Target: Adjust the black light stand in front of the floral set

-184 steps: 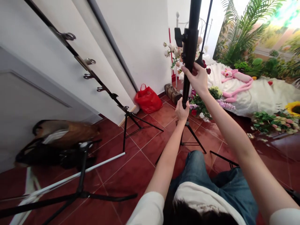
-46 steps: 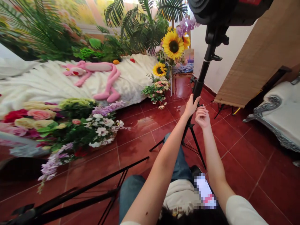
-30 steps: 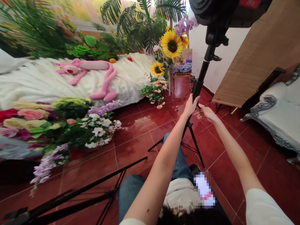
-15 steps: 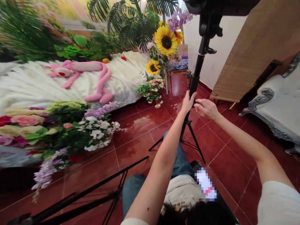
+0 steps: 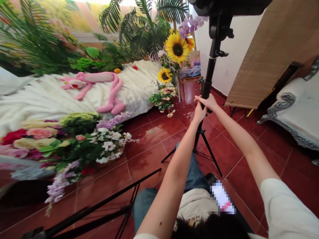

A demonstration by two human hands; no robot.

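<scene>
A black tripod stand (image 5: 206, 87) rises in front of me, its spread legs on the floor and a dark, bulky head (image 5: 234, 7) cut off by the top edge. My left hand (image 5: 200, 113) is closed around the pole just below its thicker collar. Slightly higher, my right hand (image 5: 209, 101) wraps the same pole from the right, its fingers crossing over to the left side. The two hands almost touch. Part of the pole is hidden behind my fingers.
Flower arrangements (image 5: 107, 141) and a white draped platform with a pink plush toy (image 5: 113, 89) lie to the left. Sunflowers (image 5: 177, 49) stand beyond. A second black tripod (image 5: 99, 202) is at lower left. On the right are a brown panel (image 5: 259, 66) and a white armchair (image 5: 296, 106).
My right hand has moved up and left, from beside the pole's right side onto the pole. My left hand stays on the pole. The view has shifted slightly.
</scene>
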